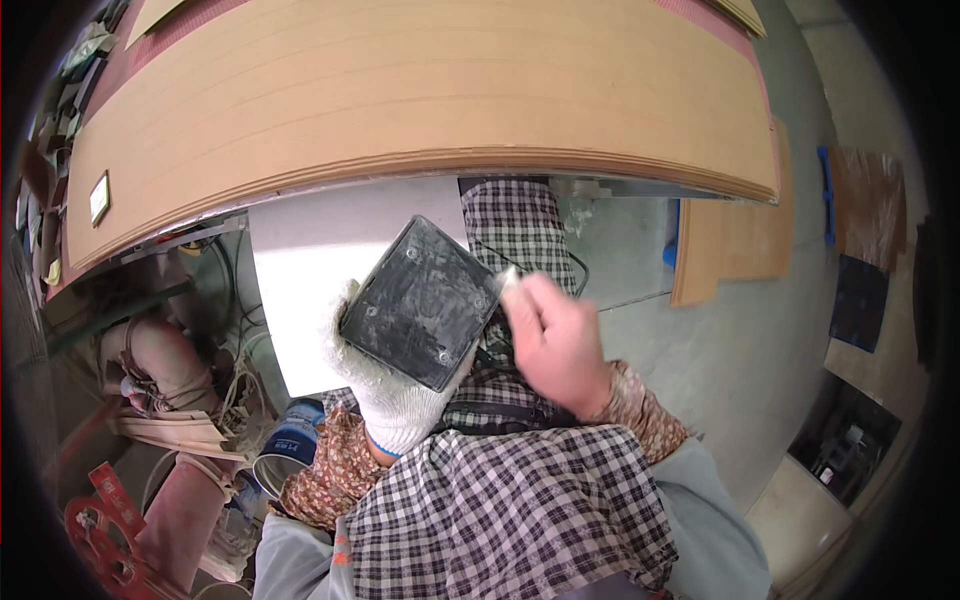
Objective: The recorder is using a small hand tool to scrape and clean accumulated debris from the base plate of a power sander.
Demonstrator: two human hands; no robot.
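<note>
My left hand (392, 398), in a white knitted glove, is wrapped round a black square pad with screws in its face (418, 305), which looks like the base of a power sander. The pad's worn, scuffed face is turned up toward me, its corners pointing up and down. The glove covers its lower left side, and the body beneath is hidden. At the pad's right corner, my bare right hand (562, 350) is closed, thumb and fingers pinched on a small whitish bit (510, 278). Motion blurs that bit, so I cannot make out what it is.
A stack of long tan boards (450, 90) spans the bench ahead, with a small framed piece (100, 198) on it. Behind the pad is a white panel (290, 270). Lower left are a blue bucket (290, 440) and red machinery (105, 530). Wood panels (735, 240) stand right.
</note>
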